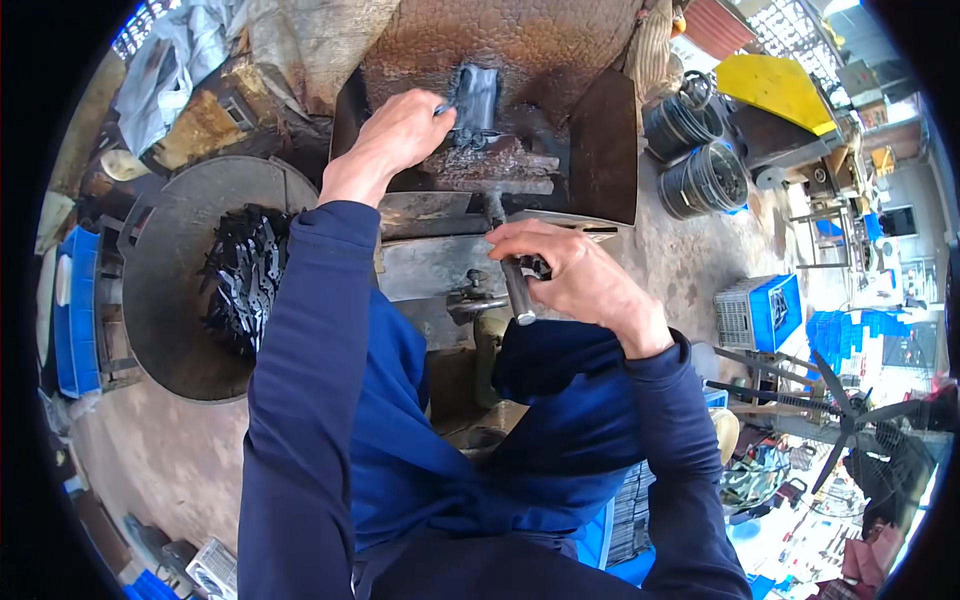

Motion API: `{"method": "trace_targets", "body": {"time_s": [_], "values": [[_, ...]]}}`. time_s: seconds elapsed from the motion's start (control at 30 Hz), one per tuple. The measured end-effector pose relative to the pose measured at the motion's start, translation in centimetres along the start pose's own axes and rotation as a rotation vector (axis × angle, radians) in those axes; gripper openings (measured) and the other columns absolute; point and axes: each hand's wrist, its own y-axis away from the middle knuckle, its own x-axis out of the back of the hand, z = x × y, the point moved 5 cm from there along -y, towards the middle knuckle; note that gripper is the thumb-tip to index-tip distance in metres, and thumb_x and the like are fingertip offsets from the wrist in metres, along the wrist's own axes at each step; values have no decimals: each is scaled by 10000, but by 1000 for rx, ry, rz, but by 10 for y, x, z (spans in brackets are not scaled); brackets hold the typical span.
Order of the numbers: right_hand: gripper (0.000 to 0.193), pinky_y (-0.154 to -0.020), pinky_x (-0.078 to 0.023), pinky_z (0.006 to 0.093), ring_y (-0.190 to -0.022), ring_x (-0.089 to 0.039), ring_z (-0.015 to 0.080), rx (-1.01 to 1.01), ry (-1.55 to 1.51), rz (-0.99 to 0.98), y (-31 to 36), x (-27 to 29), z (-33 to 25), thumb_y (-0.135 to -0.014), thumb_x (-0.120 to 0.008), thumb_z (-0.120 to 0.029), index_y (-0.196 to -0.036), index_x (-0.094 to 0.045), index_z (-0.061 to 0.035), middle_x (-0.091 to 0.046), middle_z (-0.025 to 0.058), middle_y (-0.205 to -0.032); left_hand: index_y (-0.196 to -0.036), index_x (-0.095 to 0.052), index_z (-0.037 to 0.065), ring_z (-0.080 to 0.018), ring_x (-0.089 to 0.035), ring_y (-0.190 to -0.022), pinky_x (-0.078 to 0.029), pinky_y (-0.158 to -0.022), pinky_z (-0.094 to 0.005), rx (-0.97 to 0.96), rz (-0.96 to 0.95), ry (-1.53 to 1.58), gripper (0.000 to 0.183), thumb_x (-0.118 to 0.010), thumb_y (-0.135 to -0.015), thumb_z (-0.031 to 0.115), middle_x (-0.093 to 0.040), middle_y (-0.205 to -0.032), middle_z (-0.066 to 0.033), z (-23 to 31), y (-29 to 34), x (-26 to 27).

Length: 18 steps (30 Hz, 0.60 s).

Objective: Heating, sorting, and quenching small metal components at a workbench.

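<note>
My left hand (405, 135) is closed with its fingertips together beside a shiny metal cylinder (477, 98). A small bluish-grey bit shows at its fingertips; the rest of what it holds is hidden. Below the cylinder, a wet, rough, dark metal block (490, 165) crosses the machine. My right hand (585, 270) is wrapped over a steel bar handle (520, 295), whose round end sticks out toward me. Something dark shows between its fingers and palm, too covered to name. Dark side plates (605, 150) flank the cylinder and block.
On the left stands a large round metal tub (165, 300) with many dark flat metal pieces (250, 275) in it. A small metal valve-like fitting (478, 290) sits between my knees and the machine. Dark buckets (702, 180), a blue crate (775, 312) and a fan (850, 410) stand at right.
</note>
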Motion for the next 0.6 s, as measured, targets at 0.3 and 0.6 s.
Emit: {"method": "trace_targets", "body": {"time_s": [0.3, 0.6], "values": [[191, -471, -408, 224, -488, -465, 55, -498, -700, 442, -17, 49, 32, -999, -653, -158, -1110, -657, -2, -731, 75, -963, -1169, -697, -10, -414, -688, -919, -523, -821, -459, -28, 0, -8, 321, -636, -964, 230, -696, -933, -286, -19, -10, -27], [254, -510, -407, 318, -538, -460, 112, -424, -1124, 729, -46, 54, 41, -1018, -633, -171, -1201, -629, 6, -716, 107, -1042, -1001, -734, 13, -191, -668, -778, -490, -713, -363, -96, 29, 491, 322, -594, -995, 303, -744, -923, -59, 30, -7, 10]]}}
